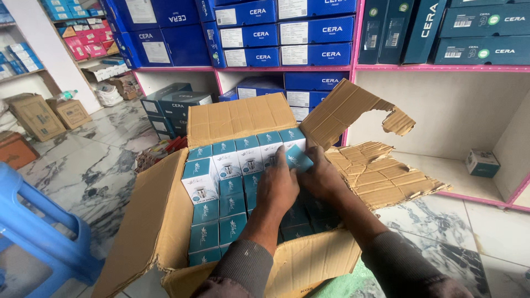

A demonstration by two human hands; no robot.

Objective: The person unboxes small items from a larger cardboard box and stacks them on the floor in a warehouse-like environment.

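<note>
I see a blue plastic stool (pixel 38 232) close on the left and torn carton flaps (pixel 381 174) on the right crowding the open cardboard carton (pixel 160 221) on the marble floor (pixel 94 165); white shelf (pixel 441 165) behind has free room. My left hand (pixel 277 187) and right hand (pixel 323 177) are together, both clamped on one small teal box (pixel 298 159), tilted above the packed rows at the carton's far right.

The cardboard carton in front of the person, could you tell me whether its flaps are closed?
No, the cardboard carton stands open with torn flaps spread outward, and both hands reach among the small teal boxes inside.
</note>
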